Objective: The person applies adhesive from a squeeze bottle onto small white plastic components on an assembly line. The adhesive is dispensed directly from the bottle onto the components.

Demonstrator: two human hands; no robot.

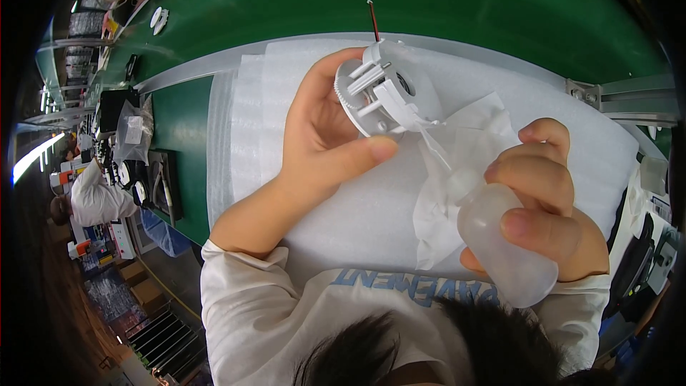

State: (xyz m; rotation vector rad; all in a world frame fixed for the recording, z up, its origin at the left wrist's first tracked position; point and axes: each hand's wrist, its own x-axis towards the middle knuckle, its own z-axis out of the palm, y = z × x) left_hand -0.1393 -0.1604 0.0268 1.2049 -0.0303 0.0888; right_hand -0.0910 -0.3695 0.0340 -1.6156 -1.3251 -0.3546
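Observation:
My left hand (pixel 321 129) is closed round a white plastic assembly (pixel 388 104) with a toothed rim, posts and a round dark-centred part. A thin red and dark lead (pixel 374 20) with a small connector sticks up from its far side. In my right hand (pixel 536 193) is a translucent squeeze bottle (pixel 509 257), tilted so its thin nozzle (pixel 437 149) points up and left toward the assembly. The nozzle tip is close to the assembly's lower right edge; whether they touch I cannot tell. A crumpled white tissue (pixel 436 221) lies behind and beside the bottle.
White foam sheets (pixel 336 232) cover the work surface before me. Beyond a metal rail (pixel 214 64) runs a green belt (pixel 486 0) with a white part (pixel 159 20) at the far left. A black tray (pixel 166 186) sits left. Another person (pixel 100 196) works farther left.

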